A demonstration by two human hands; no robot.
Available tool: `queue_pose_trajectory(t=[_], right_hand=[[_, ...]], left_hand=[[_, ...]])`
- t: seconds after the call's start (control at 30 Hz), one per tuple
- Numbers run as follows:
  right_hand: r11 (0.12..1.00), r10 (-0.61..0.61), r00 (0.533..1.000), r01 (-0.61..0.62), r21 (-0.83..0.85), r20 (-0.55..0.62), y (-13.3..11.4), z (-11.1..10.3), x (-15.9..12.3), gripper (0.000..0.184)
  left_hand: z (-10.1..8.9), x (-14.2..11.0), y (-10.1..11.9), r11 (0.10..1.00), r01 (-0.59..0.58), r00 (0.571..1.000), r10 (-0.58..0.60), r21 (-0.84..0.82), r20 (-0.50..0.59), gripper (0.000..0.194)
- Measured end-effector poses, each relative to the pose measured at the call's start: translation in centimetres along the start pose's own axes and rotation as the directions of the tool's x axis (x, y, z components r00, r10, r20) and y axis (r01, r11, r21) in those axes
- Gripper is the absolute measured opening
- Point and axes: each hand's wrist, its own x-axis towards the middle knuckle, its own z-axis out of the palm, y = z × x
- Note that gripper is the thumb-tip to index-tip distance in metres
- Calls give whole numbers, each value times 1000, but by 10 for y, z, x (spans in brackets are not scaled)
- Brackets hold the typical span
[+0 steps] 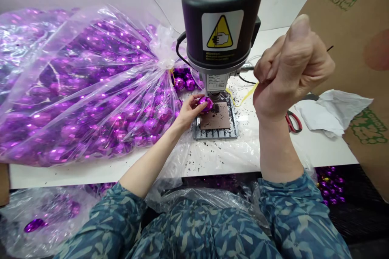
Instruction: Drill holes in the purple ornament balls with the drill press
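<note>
Left grip (191, 110) grasps purple ball (207, 105) under drill press head (223, 20); right grip (293, 68) clenches lever (249, 68) beside it. Steady ball advisable.

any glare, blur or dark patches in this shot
In the head view, white glints streak the clear plastic bag and flash off the held purple ball; in the head view, the warning label is crisp, but its small print is hard to read; also in the head view, the space below the white table falls into deep shadow.
</note>
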Motion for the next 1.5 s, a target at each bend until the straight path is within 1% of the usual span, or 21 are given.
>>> queue_pose_trajectory(t=[0.1, 0.2, 0.3, 0.4, 0.47, 0.57, 0.63, 0.8, 1.0, 1.07, 1.2, 1.33, 1.43, 1.5], right_hand=[[996, 52, 999, -51, -74, 16, 0, -1, -1, 67], [986, 97, 995, -91, -138, 37, 3, -2, -3, 68], [978, 53, 999, -50, -201, 10, 6, -3, -6, 65], [961, 18, 1000, -21, -275, -15, 5, -2, -6, 65], [968, 3, 1000, -7, -249, -16, 3, 0, -5, 67], [992, -22, 1000, 21, -121, -7, 0, 1, -2, 68], [997, -34, 999, 34, -63, 2, -1, 1, -1, 68], [994, -9, 1000, 12, -108, 24, -2, -3, -2, 63], [998, -24, 999, 23, -55, -28, 3, -6, -11, 65], [998, -52, 997, 50, -29, -59, 8, -7, -14, 66], [989, -149, 984, 150, 5, -102, 17, -9, -20, 65], [972, -227, 968, 232, 37, -106, 28, -15, -25, 64], [943, -315, 944, 323, 79, -101, 36, -18, -29, 62], [928, -354, 929, 363, 87, -104, 39, -19, -32, 59]], left_hand=[[5, -2, -10, 993, -97, 995, 97, 62, 4, 57], [10, -3, -17, 983, -146, 989, 143, 111, 36, 60], [13, -2, -21, 972, -184, 983, 178, 147, 51, 60], [13, -4, -21, 962, -190, 981, 180, 197, 69, 60], [13, -7, -20, 950, -196, 980, 180, 245, 87, 60], [13, -15, -18, 927, -229, 973, 209, 298, 100, 61], [14, -19, -19, 922, -242, 970, 219, 301, 109, 62], [18, -24, -24, 938, -244, 967, 218, 244, 131, 64], [17, -21, -30, 941, -257, 963, 231, 219, 140, 63], [17, -21, -30, 940, -262, 962, 235, 218, 139, 63], [18, -21, -30, 940, -266, 961, 240, 213, 140, 63], [19, -21, -29, 940, -273, 958, 246, 206, 146, 64], [18, -20, -30, 935, -278, 958, 252, 219, 139, 63], [18, -20, -31, 933, -282, 957, 256, 222, 138, 63]])
